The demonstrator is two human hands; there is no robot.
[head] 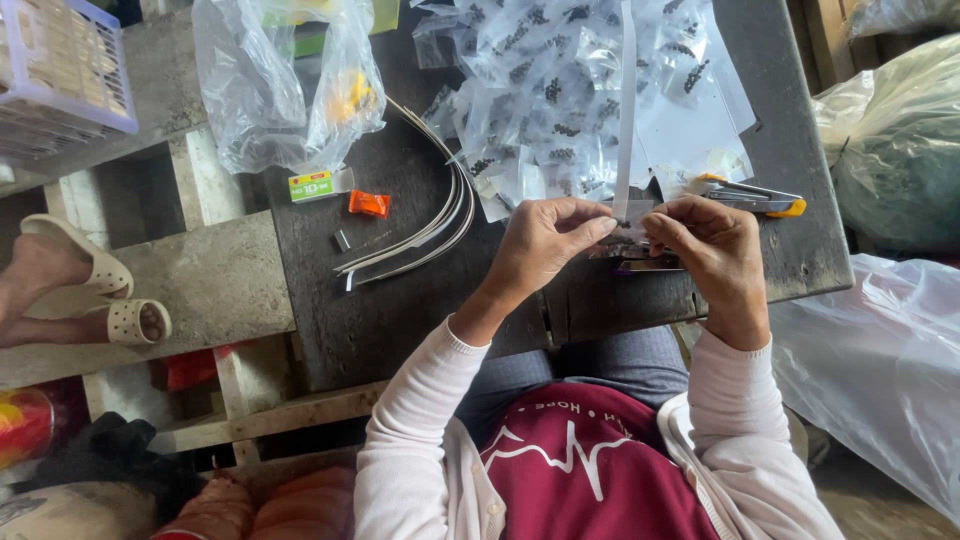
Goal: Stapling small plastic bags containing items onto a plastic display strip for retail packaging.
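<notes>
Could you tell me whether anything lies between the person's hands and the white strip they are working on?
Nothing visible does. The left hand and the right hand both already pinch the lower end of the white strip, which runs up over the pile of small clear bags on the dark wooden table.

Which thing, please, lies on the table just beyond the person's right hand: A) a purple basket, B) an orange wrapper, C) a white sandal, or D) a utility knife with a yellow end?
D: the knife lies on the table just past the right hand.
</notes>
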